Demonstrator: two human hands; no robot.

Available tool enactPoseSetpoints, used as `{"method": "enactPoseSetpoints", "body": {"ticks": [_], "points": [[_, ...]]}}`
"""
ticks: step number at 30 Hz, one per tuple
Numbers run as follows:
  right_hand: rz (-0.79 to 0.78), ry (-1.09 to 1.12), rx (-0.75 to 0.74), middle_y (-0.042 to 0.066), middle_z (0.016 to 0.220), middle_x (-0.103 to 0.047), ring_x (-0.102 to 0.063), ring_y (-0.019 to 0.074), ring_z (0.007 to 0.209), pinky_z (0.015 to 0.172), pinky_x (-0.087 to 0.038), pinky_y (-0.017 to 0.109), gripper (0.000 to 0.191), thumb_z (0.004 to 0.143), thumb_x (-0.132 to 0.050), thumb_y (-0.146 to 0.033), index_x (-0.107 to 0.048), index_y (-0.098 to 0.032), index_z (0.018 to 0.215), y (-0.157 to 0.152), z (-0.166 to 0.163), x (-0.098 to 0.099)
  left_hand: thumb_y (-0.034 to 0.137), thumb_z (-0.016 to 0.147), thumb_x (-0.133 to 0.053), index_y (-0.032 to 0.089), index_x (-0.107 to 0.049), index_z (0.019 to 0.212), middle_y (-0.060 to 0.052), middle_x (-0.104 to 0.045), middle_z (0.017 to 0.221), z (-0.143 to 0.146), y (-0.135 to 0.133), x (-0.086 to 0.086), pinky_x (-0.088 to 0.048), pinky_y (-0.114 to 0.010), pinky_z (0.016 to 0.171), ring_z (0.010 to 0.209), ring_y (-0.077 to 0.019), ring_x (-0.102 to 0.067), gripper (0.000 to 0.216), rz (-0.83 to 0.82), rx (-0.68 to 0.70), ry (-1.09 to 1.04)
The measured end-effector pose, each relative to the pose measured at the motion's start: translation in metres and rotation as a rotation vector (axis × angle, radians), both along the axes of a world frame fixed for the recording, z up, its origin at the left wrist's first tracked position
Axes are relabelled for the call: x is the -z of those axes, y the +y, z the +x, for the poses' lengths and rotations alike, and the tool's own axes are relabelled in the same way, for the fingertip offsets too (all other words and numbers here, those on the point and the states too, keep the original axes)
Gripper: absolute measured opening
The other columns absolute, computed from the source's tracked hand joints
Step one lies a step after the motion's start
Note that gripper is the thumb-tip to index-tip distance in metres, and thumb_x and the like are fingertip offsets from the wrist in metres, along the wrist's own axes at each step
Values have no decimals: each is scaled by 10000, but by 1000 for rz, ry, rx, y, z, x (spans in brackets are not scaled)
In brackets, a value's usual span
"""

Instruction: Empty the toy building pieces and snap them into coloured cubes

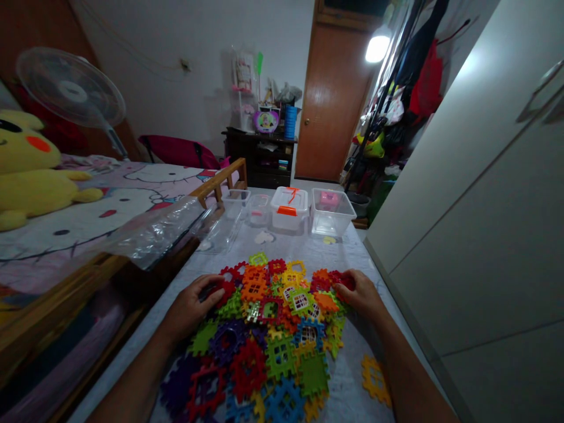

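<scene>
Tiles (314, 376) lie heaped; your left hand (192, 306) and right hand (362, 296) curl fingers (210, 279) by red ones (226, 291) (pinching? can't tell); snagging could drag neighbours along.

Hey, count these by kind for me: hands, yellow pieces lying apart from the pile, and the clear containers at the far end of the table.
Hands: 2 (left hand, right hand)
Yellow piece apart from the pile: 1
Clear containers: 4 (leftmost box, small tub, orange-clasped box, rightmost box)
Total: 7
</scene>
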State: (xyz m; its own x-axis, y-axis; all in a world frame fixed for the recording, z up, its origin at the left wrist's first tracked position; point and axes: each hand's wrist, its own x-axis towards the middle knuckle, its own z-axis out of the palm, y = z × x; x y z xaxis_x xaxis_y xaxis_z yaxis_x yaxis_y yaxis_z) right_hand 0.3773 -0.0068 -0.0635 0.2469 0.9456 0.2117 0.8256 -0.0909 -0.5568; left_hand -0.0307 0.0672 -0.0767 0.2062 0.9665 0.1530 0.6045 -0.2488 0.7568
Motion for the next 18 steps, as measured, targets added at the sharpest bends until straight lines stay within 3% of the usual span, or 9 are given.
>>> {"method": "enactPoseSetpoints", "body": {"ticks": [8, 18], "points": [[13, 260, -20, 55, 846, -656, -629, 219, 744, 670, -512, 348, 255, 711, -630, -335, -601, -205, 929, -1, 14, 5, 608, 747, -581, 215, -693, 991, -73, -697, 1060, -4, 2, 6, -497, -393, 929, 986, -264, -654, 475, 25, 23, 35], [-21, 226, 24, 106, 1169, -634, -570, 287, 1116, 982, -420, 421, 438, 694, -615, -364, -610, -204, 1101, -2, 43, 9, 610, 770, -563, 216, -685, 1027, -83, -640, 1179, -4, 5, 8, -439, -413, 1025, 1124, -270, -593, 486, 83, 20, 25]]}}
